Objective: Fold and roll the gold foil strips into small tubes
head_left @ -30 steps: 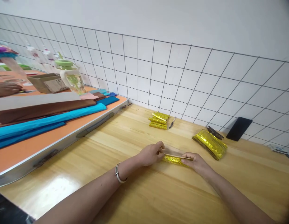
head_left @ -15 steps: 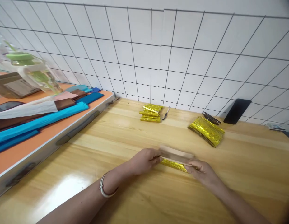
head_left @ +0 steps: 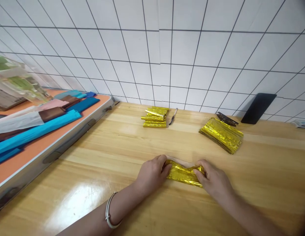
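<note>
L hand [head_left: 152, 172] is closed on the left end of a gold foil strip [head_left: 182, 174]; R hand [head_left: 215, 180] pinches the right end, thumb on the shiny face. Strip's btwn both hands, w/ its pale back showing along the far edge. Beyond L hand: small pile of gold foil rolls [head_left: 154, 118], w/ a pen [head_left: 173, 116] just beside. Beyond R hand: stack of gold foil sheets [head_left: 222, 135], then a black phone [head_left: 258, 108] farther off, leaning on the wall [head_left: 186, 49]. Silver bangle [head_left: 108, 211] on L wrist.
</note>
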The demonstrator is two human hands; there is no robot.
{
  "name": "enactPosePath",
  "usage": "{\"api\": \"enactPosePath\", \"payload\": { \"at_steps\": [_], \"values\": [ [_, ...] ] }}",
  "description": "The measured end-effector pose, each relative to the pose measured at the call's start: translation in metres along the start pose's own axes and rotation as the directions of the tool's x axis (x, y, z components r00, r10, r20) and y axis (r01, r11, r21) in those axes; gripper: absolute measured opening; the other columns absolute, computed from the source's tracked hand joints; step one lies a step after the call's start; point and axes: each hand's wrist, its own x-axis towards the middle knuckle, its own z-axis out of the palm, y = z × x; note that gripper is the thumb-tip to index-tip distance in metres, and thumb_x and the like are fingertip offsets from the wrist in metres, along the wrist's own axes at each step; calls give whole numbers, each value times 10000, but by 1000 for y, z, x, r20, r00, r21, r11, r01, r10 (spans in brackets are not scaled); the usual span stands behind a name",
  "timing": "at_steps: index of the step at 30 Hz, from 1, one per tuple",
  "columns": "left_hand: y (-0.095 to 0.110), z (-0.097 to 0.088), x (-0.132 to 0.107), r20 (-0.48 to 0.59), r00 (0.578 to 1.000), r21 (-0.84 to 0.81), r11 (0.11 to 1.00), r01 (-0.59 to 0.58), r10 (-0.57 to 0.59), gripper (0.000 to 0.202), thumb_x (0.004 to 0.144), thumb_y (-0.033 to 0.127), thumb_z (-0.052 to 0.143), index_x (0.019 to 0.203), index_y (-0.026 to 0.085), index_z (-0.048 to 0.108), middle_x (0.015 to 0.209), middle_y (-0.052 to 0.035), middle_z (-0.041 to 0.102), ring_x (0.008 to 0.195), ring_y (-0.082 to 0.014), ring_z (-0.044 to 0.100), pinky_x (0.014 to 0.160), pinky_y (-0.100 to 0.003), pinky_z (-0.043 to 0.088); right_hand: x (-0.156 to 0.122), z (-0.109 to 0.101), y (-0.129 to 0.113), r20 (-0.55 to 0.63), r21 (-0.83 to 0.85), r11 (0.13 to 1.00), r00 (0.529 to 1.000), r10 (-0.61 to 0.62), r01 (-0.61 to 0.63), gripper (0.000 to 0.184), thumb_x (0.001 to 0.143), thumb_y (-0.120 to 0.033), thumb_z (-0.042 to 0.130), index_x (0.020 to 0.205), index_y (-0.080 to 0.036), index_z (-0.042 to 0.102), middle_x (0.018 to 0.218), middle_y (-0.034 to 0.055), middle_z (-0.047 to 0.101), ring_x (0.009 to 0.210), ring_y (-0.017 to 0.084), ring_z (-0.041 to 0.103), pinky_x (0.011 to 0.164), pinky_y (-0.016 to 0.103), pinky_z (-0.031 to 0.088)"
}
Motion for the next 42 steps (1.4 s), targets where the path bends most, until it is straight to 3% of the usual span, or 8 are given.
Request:
{"api": "enactPosePath", "payload": {
  "at_steps": [5,9,11,16,21,30,36,42],
  "values": [
    [1,1,0,2,1000,70,998,-2,2,124,870,303,429,795,210,460,812,-10,586,690,-152,555,560,-240,352,2,-1,4,44,-31,999,998,-37,39,244,877,-400,367,789,-253,541,645,-7,611,571,167,557,526,250,357],
    [1,-3,3,-80,986,32,989,-147,149,75,853,226,461,796,196,500,1085,-53,545,978,-200,506,808,-301,416,3,1,4,19,-90,994,998,-68,69,212,881,-367,377,816,-246,538,685,3,617,619,172,572,561,256,378],
    [0,-4,6,-99,977,-5,981,-193,192,69,832,197,491,764,187,499,1102,-63,536,999,-210,488,870,-337,403,2,3,5,-22,-114,986,992,-127,123,181,880,-327,386,834,-239,538,746,13,624,680,175,582,588,258,389],
    [-6,-3,9,-85,982,-105,978,-180,171,122,789,185,545,698,187,463,913,-50,552,893,-190,510,803,-320,424,-2,9,9,-103,-200,949,958,-268,244,178,893,-275,373,845,-227,536,849,33,593,755,169,571,613,257,399],
    [-6,-5,8,-114,979,-128,974,-186,172,157,759,187,588,672,179,458,922,-46,545,916,-197,489,820,-326,402,-3,9,9,-96,-256,925,945,-314,282,188,902,-248,353,826,-215,522,885,42,562,740,161,564,595,257,404],
    [-4,-5,10,-77,993,-57,994,-98,93,137,813,244,514,706,182,454,790,-36,518,750,-168,498,684,-282,393,-2,10,9,-112,-297,916,943,-315,271,187,905,-260,351,810,-216,506,838,35,556,709,162,563,571,258,400],
    [-3,-3,9,-112,990,-7,996,-86,84,59,798,233,529,783,189,492,865,-40,528,780,-174,504,703,-290,392,1,11,11,-98,-305,914,945,-311,269,175,908,-256,346,821,-210,491,851,40,541,729,168,560,584,263,407],
    [-7,-2,13,-115,991,-56,996,-72,66,134,761,245,583,873,199,526,871,-27,547,813,-181,508,726,-295,402,2,9,9,-82,-305,913,948,-307,269,180,911,-243,339,831,-208,497,862,49,539,746,172,561,595,264,418]
  ]
}}
